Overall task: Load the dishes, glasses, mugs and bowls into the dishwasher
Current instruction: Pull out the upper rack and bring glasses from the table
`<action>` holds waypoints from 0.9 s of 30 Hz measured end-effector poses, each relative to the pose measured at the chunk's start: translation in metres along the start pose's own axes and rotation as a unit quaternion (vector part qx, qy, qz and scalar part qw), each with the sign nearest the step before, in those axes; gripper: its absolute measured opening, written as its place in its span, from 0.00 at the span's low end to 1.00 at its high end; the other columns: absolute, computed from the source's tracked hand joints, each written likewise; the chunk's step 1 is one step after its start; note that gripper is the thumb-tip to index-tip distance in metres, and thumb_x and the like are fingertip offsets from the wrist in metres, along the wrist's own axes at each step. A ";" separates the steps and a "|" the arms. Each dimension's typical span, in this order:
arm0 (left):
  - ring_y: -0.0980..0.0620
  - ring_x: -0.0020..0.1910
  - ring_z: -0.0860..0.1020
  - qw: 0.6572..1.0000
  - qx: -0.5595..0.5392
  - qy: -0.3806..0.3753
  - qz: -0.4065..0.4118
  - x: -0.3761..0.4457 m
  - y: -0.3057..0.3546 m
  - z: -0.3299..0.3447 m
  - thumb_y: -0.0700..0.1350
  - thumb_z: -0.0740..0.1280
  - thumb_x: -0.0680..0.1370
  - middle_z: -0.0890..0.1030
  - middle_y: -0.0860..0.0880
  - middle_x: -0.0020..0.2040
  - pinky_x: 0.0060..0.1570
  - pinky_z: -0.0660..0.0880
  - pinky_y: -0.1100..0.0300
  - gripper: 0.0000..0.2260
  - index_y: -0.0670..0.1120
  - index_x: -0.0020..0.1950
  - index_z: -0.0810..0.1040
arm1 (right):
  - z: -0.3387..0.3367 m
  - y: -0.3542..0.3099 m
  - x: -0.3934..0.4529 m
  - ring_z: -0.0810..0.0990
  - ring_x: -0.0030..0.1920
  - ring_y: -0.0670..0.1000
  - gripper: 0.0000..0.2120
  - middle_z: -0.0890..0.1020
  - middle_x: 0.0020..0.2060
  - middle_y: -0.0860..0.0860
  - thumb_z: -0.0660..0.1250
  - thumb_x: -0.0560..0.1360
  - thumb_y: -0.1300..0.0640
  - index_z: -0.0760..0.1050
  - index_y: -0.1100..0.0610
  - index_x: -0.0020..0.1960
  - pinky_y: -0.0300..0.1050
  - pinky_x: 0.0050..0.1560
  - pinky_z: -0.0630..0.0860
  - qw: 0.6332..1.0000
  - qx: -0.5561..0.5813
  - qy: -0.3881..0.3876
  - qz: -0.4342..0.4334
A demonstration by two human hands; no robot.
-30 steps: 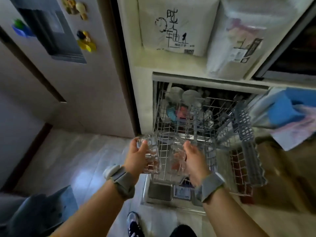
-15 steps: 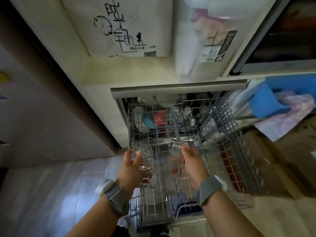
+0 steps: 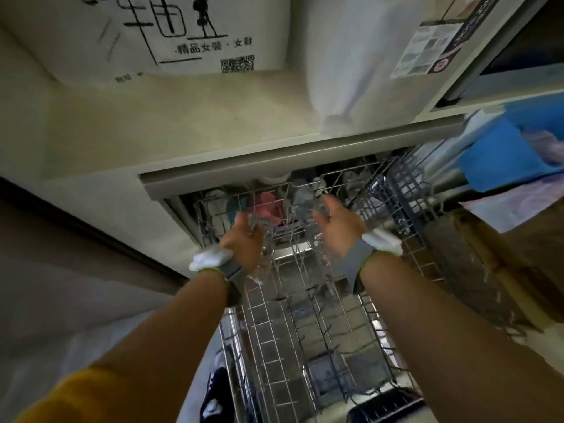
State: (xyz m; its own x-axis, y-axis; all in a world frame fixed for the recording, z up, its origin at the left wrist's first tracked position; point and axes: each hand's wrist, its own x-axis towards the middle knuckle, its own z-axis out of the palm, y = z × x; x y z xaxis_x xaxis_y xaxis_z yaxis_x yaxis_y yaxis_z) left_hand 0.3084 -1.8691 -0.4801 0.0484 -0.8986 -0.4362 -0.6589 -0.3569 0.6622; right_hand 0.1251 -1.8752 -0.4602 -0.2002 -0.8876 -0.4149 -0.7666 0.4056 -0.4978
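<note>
Head: each hand (image 3: 244, 239) gripping a glass (image 3: 259, 230)

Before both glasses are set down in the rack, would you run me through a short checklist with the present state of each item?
1. Left hand grips its glass: ok.
2. Right hand grips its glass: ok.
3. Upper rack pulled out: ok.
4. Free space on the near part of the rack: ok.
5. Glasses turned mouth down: cannot tell, blurred.
6. Clear of the pink item at the back: cannot tell.
</note>
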 end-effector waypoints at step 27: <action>0.41 0.73 0.66 0.924 0.330 -0.182 0.070 0.132 -0.017 0.013 0.51 0.55 0.83 0.61 0.45 0.77 0.67 0.66 0.50 0.28 0.54 0.79 0.45 | 0.052 0.001 0.108 0.79 0.58 0.60 0.22 0.78 0.61 0.59 0.58 0.81 0.47 0.65 0.58 0.70 0.44 0.51 0.73 0.949 -0.267 -0.064 -0.155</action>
State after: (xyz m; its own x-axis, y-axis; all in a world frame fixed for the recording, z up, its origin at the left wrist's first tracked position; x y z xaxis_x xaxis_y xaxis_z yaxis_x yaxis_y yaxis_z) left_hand 0.3161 -1.9782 -0.5574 -0.2481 -0.7352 -0.6308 -0.9596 0.0973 0.2641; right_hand 0.1342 -1.9593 -0.5450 0.1346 -0.8989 -0.4170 -0.9832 -0.0689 -0.1688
